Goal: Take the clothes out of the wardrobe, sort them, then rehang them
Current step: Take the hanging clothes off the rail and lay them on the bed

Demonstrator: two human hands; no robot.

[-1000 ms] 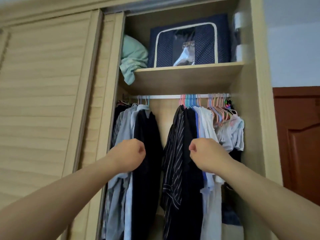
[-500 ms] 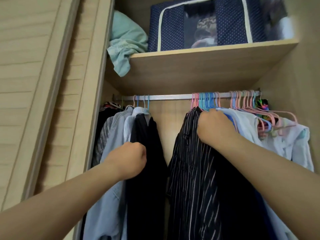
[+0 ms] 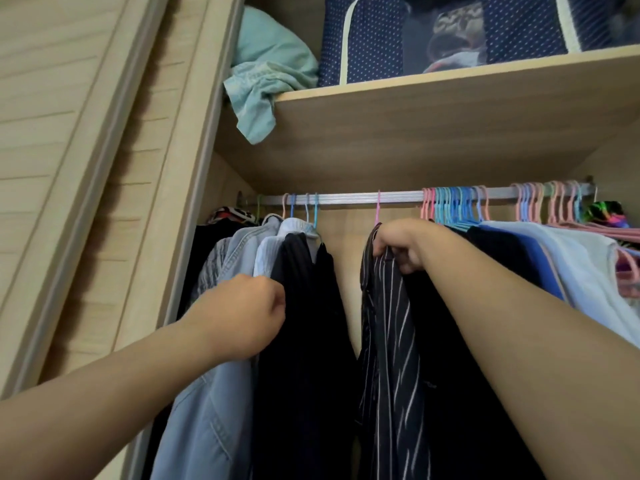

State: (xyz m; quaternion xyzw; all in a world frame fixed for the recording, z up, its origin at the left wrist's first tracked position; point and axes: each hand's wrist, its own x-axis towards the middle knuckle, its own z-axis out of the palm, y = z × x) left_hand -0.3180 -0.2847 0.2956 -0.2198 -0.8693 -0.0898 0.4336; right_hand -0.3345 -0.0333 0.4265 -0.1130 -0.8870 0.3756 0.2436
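All clothes (image 3: pixel 519 258) hang on the rail (image 3: pixel 349 197), none out | right hand (image 3: pixel 401 245) fingers grasp striped shirt (image 3: pixel 388 323) at its hanger | left hand (image 3: pixel 242 317) clenched against dark garment (image 3: pixel 304 323) | sorting, rehanging remain

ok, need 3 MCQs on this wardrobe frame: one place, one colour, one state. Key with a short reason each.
1. Where does the teal cloth lie?
A. on the shelf, left of the navy storage bag
B. on the rail
C. on the floor

2. What colour is the hook of the hanger above the striped shirt?
A. green
B. pink
C. white

3. What is the right hand doing?
A. hanging idle
B. pressing flat on the door
C. gripping the striped shirt near its top

Key: 1 A, it spills over the shelf's left edge beside the bag. 2 B, a lone pink hook sits on the rail. 3 C, its fingers curl round the fabric.
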